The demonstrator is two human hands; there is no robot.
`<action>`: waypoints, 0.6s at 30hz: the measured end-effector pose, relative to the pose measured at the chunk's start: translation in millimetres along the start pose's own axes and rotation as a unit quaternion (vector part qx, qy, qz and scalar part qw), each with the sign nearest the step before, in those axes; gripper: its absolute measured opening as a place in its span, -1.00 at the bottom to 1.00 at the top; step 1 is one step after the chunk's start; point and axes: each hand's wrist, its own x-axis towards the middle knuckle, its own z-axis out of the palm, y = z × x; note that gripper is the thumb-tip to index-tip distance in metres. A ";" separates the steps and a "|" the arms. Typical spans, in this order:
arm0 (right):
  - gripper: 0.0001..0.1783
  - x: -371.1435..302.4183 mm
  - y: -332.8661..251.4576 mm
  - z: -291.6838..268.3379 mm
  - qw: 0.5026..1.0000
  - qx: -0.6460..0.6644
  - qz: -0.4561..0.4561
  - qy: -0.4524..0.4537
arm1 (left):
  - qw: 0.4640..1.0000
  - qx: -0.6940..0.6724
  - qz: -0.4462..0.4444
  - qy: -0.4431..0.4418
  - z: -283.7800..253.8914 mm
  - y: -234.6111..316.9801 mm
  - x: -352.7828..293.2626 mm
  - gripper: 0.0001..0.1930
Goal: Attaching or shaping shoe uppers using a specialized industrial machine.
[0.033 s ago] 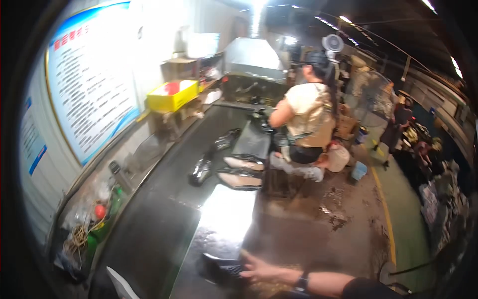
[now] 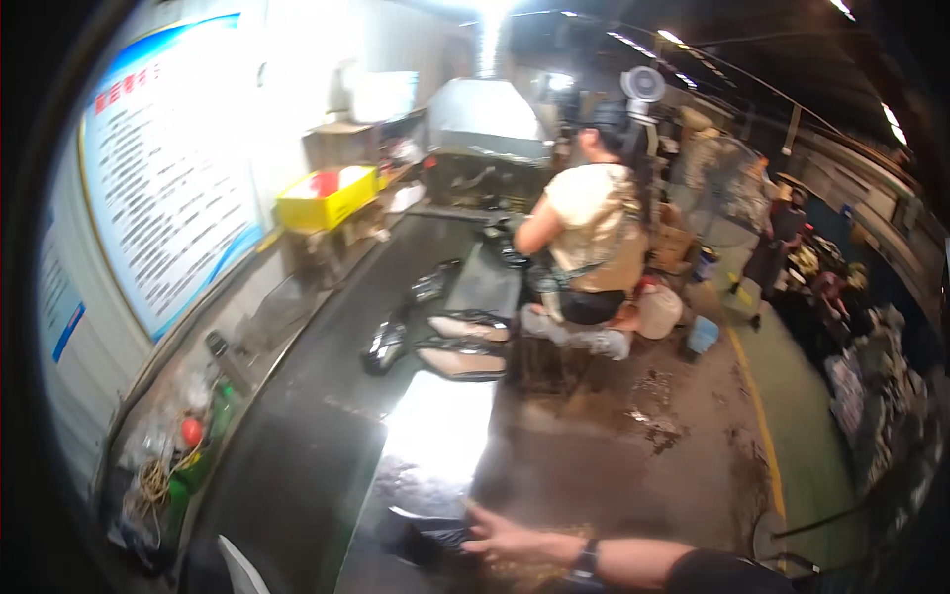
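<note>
My right hand reaches in from the lower right, a dark band round its wrist. Its thumb and fingers close on the end of a black shoe-shaped piece, which lies low over the shiny near part of the workbench. Blur hides the exact finger contact. My left hand is out of view. A pale pointed piece shows at the bottom edge, left of the black one. Farther up the bench lie two shoe-shaped pieces with beige faces and black edges, beside glossy black shoe-like pieces.
A co-worker sits at the bench's far right side, hands near black pieces. Beyond stands a metal hood. A yellow bin and a ledge with bottles and cord line the left wall. Another person stands far right.
The whole view has shifted a little, so the scene sits slightly farther left. My right hand stays at the same end of the black shoe-shaped piece.
</note>
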 end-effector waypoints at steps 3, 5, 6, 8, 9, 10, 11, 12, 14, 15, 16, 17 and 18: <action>-0.07 25.6 -5.0 34.7 0.999 -0.025 -0.018 -0.034 | 0.979 0.034 0.196 0.032 -79.1 0.6 -52.3 -0.25; -0.20 36.5 0.3 40.4 0.998 0.028 -0.036 -0.039 | 0.959 -0.079 0.270 0.036 -107.5 38.3 -89.3 -0.26; -0.25 40.0 2.0 45.6 0.997 0.067 -0.034 -0.020 | 0.955 -0.096 0.281 0.015 -124.8 66.9 -111.2 -0.24; -0.32 53.9 11.0 55.3 0.993 0.118 -0.030 -0.001 | 0.950 -0.124 0.287 0.013 -119.1 78.4 -154.6 -0.27; -0.36 66.2 20.0 55.1 0.991 0.131 -0.030 0.004 | 0.945 -0.170 0.277 0.029 -94.3 70.6 -173.8 -0.33; -0.39 76.8 28.6 49.3 0.987 0.156 -0.024 0.011 | 0.916 -0.134 0.377 0.022 -102.6 97.4 -185.9 -0.42; -0.41 90.0 38.4 43.6 0.985 0.164 -0.043 0.019 | 0.875 -0.096 0.475 0.017 -115.8 123.0 -199.0 -0.51; -0.41 91.5 32.5 51.4 0.990 0.132 -0.037 0.044 | 0.875 -0.102 0.473 0.009 -109.2 129.8 -214.7 -0.64; -0.41 83.7 28.7 59.3 0.991 0.103 -0.031 0.076 | 0.868 -0.054 0.493 -0.024 -106.0 152.7 -246.1 -0.55; -0.36 79.4 24.3 62.2 0.992 0.106 -0.035 0.054 | 0.868 -0.018 0.493 -0.055 -103.9 165.2 -256.3 -0.53; -0.30 75.3 19.3 62.9 0.993 0.109 -0.038 0.031 | 0.851 -0.036 0.522 -0.041 -88.0 169.7 -261.6 -0.52; -0.30 71.8 18.3 58.5 0.992 0.114 -0.042 0.037 | 0.831 -0.054 0.552 -0.028 -80.6 175.8 -266.2 -0.50; -0.30 67.6 17.9 53.8 0.997 0.068 -0.041 0.010 | 0.809 -0.075 0.580 -0.058 -82.5 184.5 -266.0 -0.55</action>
